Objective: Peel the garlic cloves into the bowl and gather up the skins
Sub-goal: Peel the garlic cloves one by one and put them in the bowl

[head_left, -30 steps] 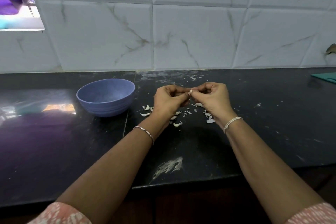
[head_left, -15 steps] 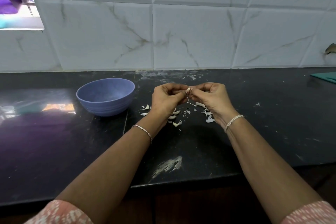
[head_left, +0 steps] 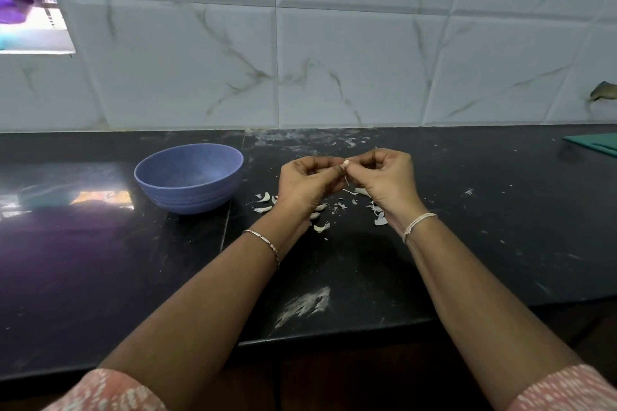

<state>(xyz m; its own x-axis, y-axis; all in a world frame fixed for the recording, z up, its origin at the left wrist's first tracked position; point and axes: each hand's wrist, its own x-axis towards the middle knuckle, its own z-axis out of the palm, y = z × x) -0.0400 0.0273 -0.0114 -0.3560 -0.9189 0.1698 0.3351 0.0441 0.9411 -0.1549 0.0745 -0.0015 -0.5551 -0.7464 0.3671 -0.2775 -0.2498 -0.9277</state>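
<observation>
Bowl [head_left: 187,198] stands leftmost on the counter [head_left: 100,260]. Right of it, left hand [head_left: 307,183] and right hand [head_left: 387,177], fingers curled, both pinch one garlic clove [head_left: 346,163] between them; small, light, probably slick once bared, so grip its ends. Papery skins [head_left: 380,220] lie beneath

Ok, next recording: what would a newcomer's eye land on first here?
The two hands meeting above the middle of the black counter: the left hand and right hand both pinch a small garlic clove between their fingertips. Beneath them white garlic bits lie scattered on the counter, and a blue bowl stands to the left, apart from the scraps.
</observation>
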